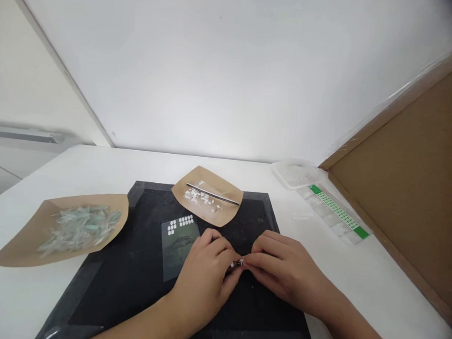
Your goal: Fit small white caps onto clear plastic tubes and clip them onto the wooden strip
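Note:
My left hand point(213, 268) is closed above the black mat, its thumb and fingers pinched round a small dark item with white bits, mostly hidden by the fingers. From the right, the fingertips of my right hand point(284, 270) are pressed together and meet it at a small white piece point(241, 262). Left of my hands lies a clear sheet point(171, 256) with rows of white oval pieces point(186, 220) near its top edge. Beyond them, a brown paper tray point(224, 216) holds loose white pieces point(206, 199) and a thin dark tool, perhaps tweezers point(213, 194).
The black mat point(106, 294) covers the middle of the white table point(355, 283). At left, another brown paper tray point(19, 246) carries many clear and greenish strips point(81, 226). A clear compartment box with a green label point(337, 210) and a translucent container point(294, 173) stand near the cardboard point(404, 161) at right.

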A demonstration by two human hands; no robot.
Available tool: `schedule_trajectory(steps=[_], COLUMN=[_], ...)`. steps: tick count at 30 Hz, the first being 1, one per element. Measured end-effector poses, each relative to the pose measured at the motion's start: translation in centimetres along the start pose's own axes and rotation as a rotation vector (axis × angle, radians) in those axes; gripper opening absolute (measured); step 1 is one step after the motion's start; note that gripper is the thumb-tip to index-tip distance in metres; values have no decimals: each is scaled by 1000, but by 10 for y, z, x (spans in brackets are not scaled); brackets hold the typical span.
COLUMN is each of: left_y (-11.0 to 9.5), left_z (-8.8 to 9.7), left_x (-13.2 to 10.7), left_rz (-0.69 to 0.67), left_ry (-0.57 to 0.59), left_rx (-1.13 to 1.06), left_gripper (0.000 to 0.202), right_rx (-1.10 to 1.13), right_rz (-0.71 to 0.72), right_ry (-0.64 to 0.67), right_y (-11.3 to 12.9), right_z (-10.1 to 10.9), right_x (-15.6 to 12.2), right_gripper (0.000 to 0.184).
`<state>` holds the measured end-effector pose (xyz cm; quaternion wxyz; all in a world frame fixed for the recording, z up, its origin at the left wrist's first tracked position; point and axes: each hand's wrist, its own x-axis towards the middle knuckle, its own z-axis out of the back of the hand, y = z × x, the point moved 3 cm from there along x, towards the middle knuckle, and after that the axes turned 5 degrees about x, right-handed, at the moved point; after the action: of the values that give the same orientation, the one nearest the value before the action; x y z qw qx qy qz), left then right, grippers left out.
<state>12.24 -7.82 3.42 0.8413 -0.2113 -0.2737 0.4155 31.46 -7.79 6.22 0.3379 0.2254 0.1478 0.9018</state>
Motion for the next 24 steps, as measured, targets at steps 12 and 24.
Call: schedule_trajectory(steps=[12,24], left_y=[6,3], left_z=[-2,-3], left_x=[1,0], left_rz=[33,31], left_ry=[6,0], left_rx=[-59,-56], left_gripper=[9,11], right_rx=[-14,-55], right_rz=[12,18], right_ry=[14,-2], right_y=[3,10], right_z=[-3,-1], right_x=[3,7], right_gripper=[10,10])
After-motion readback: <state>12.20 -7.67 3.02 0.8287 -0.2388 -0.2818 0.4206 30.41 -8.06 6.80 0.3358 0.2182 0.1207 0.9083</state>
